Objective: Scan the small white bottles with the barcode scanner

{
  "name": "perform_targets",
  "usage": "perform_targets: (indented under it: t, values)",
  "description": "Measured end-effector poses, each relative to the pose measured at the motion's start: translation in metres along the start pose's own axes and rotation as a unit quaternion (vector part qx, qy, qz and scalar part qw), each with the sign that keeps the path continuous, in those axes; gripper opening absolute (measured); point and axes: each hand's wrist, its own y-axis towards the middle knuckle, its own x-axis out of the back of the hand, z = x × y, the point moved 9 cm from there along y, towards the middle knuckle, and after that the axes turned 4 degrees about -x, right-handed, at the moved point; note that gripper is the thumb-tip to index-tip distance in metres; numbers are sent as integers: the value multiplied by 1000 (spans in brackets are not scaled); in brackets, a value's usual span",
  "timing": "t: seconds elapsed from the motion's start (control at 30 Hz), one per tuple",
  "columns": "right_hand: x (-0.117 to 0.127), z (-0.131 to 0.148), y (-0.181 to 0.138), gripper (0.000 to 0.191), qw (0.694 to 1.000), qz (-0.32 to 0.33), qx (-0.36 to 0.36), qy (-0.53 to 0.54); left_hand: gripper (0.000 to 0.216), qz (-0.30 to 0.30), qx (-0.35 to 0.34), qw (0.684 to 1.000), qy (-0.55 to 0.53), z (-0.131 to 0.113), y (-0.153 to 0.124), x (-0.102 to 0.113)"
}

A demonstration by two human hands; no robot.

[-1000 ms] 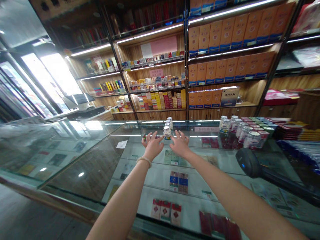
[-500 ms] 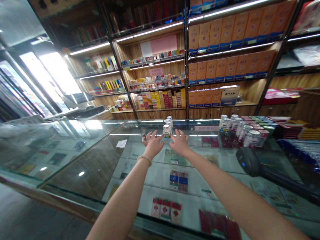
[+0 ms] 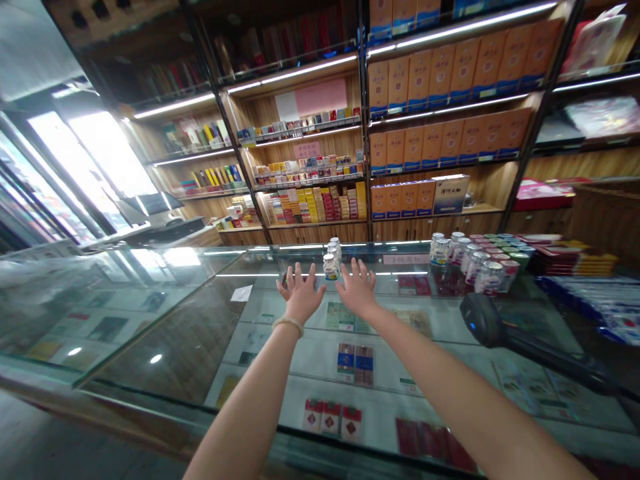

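My left hand (image 3: 301,294) and my right hand (image 3: 357,290) are stretched out over the glass counter (image 3: 200,320), palms down and fingers spread, with nothing in them. Between their fingertips begins a short row of small clear jars with white lids (image 3: 331,259), running away from me. The nearest jar stands just past my fingers, close to both hands. A pale bead bracelet (image 3: 289,323) circles my left wrist. A small dark thing lies on the glass beside my left fingertips; I cannot make it out.
A cluster of lidded jars (image 3: 475,261) stands at the right on the counter. A black barcode scanner (image 3: 483,319) lies nearer, right. Cigarette packs (image 3: 331,419) show under the glass. Wooden shelves of orange cartons (image 3: 440,143) fill the back wall. A paper slip (image 3: 242,293) lies left.
My view has shifted a little to the right and down. Both hands stay by the jars; their fingers have spread slightly wider.
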Motion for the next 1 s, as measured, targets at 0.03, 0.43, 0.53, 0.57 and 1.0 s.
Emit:
perform_targets:
  t: [0.03, 0.43, 0.53, 0.57, 1.0]
  values:
    - [1, 0, 0, 63, 1000, -5, -4, 3, 73, -6, 0, 1000, 5, 0, -1, 1]
    - [13, 2, -7, 61, 999, -4, -28, 38, 62, -66, -5, 997, 38, -8, -3, 18]
    - [30, 8, -17, 61, 999, -34, 11, 34, 57, -108, -71, 990, 64, -26, -8, 28]
    - [38, 9, -21, 61, 998, -46, 27, 31, 56, -114, -91, 987, 65, -31, -10, 30]
    - [143, -72, -54, 59, 992, -108, 54, -43, 59, -145, -96, 985, 5, -122, -16, 78]
